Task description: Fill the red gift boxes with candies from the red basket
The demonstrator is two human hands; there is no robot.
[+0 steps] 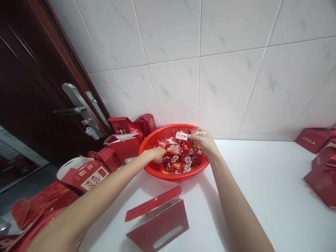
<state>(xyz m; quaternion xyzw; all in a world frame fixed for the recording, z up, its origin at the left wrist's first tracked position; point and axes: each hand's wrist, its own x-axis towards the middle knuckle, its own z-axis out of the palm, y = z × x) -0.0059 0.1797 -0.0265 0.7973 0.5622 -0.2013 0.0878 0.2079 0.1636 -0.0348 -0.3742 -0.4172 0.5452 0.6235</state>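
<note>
A red plastic basket [176, 180] stands against the tiled wall, filled with wrapped candies [175, 157] in mostly red wrappers. My left hand [157, 155] reaches over the basket's left side, its fingers curled down among the candies. Its fingertips are hidden, so what they grip cannot be made out. At the right rim, my right hand [204, 141] is closed on a couple of wrapped candies [181, 136], one with a white label and one yellowish. In front of the basket stands a red gift box [162, 224] with its lid raised.
More red boxes crowd the left side, including an open box [88, 175] with a white label. Further red boxes [321, 175] lie at the right edge of the white table [252, 168]. A dark door with a metal handle [70, 111] is at the left.
</note>
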